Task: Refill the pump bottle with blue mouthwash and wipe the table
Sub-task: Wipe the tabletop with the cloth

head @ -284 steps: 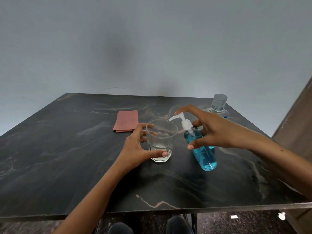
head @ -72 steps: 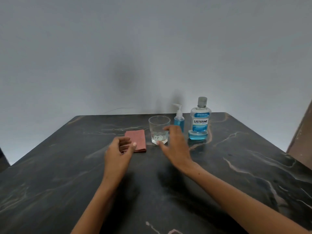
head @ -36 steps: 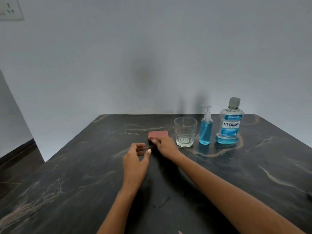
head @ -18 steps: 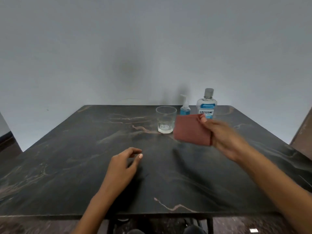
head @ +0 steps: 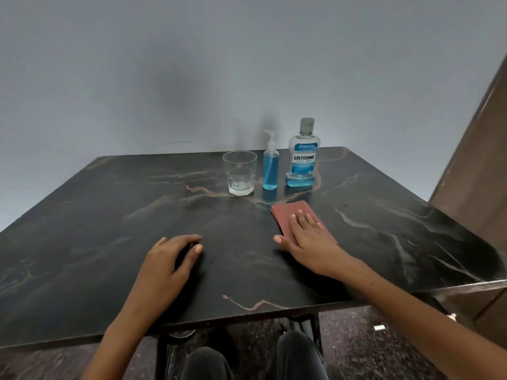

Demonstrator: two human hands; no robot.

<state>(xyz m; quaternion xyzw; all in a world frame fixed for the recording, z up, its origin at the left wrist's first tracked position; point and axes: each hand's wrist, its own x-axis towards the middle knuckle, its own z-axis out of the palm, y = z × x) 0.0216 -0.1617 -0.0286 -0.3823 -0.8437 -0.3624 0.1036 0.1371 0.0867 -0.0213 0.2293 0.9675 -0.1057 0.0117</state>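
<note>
Head view shows the right hand (head: 307,237) pressing flat-fingered on the folded reddish cloth (head: 292,213) just in front of the Listerine bottle (head: 301,157) and filled pump bottle (head: 270,168); the left hand (head: 170,259) rests loosely curled, empty; wipe with even pressure, sweeping away from the bottles.

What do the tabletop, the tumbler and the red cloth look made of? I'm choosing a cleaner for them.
Tabletop: looks like polished dark marble or a marble-look laminate; tan veins, soft sheen. Which one, I cannot tell.
Tumbler: clear glass, likely; see-through with a thick faceted base.
Red cloth: matte folded fabric, seemingly; layered edges show under the right hand.
</note>
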